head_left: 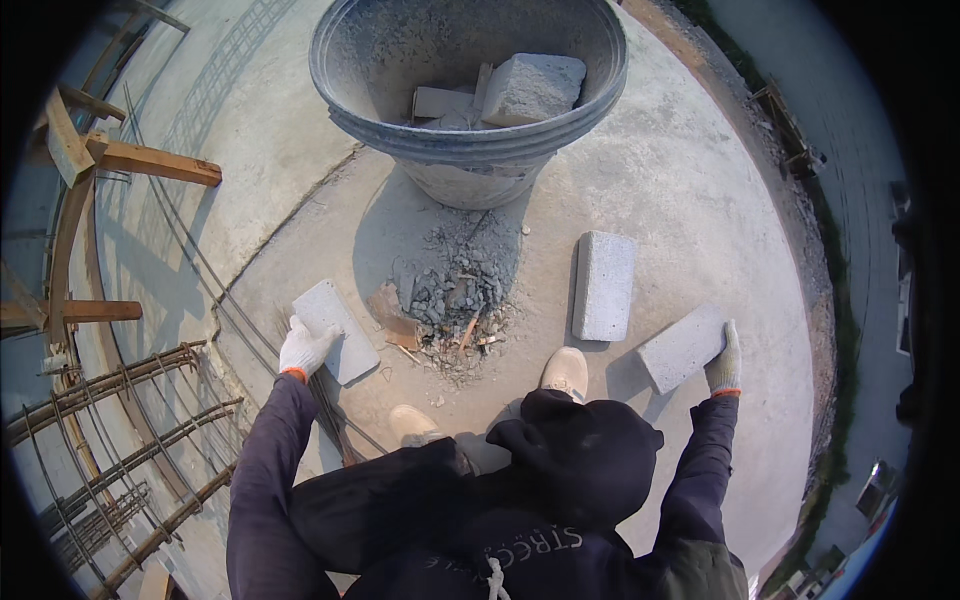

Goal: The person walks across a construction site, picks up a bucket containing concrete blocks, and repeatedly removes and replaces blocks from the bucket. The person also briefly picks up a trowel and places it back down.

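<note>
My left hand (pixel 304 348), in a white glove with an orange cuff, grips the outer long side of a pale grey concrete block (pixel 350 350), thumb across its top. Far to the right, my gloved right hand (pixel 724 360) is closed round the outer end of a second concrete block (pixel 680 350). That block looks tilted, with a shadow beside it. A third concrete block (pixel 604 286) lies between the hands, nearer the right one, untouched. Some of my fingers are hidden behind the blocks.
Ahead stands a big dirty bucket (pixel 470 140) holding broken block pieces (pixel 533 90). A rubble heap (pixel 455 300) with wood scraps lies before it. To the left are a rebar cage (pixel 130 440), long thin bars and timber beams (pixel 160 162). The concrete floor's edge curves along the right.
</note>
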The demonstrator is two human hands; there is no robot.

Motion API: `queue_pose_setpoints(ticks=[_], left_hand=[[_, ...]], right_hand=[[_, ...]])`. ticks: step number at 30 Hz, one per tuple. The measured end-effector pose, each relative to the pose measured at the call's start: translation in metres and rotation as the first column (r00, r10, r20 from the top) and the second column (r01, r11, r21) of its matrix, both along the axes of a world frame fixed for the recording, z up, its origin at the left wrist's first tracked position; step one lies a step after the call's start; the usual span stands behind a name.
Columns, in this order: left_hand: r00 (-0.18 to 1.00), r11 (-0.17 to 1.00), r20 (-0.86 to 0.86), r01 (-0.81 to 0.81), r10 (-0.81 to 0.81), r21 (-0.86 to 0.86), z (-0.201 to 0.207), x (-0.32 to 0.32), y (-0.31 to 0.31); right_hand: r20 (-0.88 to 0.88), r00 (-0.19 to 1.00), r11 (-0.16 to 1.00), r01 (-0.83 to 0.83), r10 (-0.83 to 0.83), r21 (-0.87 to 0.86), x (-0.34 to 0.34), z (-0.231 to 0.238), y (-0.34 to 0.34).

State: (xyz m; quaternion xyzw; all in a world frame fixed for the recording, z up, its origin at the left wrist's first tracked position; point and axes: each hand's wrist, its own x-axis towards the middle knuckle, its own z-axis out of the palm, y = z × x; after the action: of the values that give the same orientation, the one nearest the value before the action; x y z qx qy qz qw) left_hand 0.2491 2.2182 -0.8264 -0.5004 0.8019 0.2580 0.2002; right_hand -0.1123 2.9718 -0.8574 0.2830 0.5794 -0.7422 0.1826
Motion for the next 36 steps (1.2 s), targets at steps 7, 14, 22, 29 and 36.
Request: queue_pose_setpoints(ticks=[7,14,22,29,36], left_hand=[[0.908,0.924,-0.191,-0.343,0.372,0.169,-0.042,0.016,0.005],[0.967,0.985,-0.254,-0.022,-0.022,-0.169,-0.017,-0.012,0.027],[0.976,0.945,-0.053,0.190,-0.211,-0.266,0.029,-0.054,0.062],[0.959,0.948,-0.195,0.146,-0.206,-0.282,0.029,-0.039,0.062],[0.946,0.975,-0.246,0.185,-0.210,-0.120,0.038,-0.040,0.070]], right_hand=[[-0.020,0.996,0.807,-0.056,0.084,0.588,0.011,-0.066,-0.026],[0.118,0.743,0.027,-0.180,0.659,0.983,0.033,0.038,-0.188],[0.311,0.660,-0.030,-0.400,0.683,0.916,0.066,0.035,-0.289],[-0.350,0.841,0.901,-0.434,0.413,0.020,-0.016,0.159,-0.237],[-0.620,0.667,0.628,-0.702,0.414,-0.336,-0.125,0.323,-0.351]])
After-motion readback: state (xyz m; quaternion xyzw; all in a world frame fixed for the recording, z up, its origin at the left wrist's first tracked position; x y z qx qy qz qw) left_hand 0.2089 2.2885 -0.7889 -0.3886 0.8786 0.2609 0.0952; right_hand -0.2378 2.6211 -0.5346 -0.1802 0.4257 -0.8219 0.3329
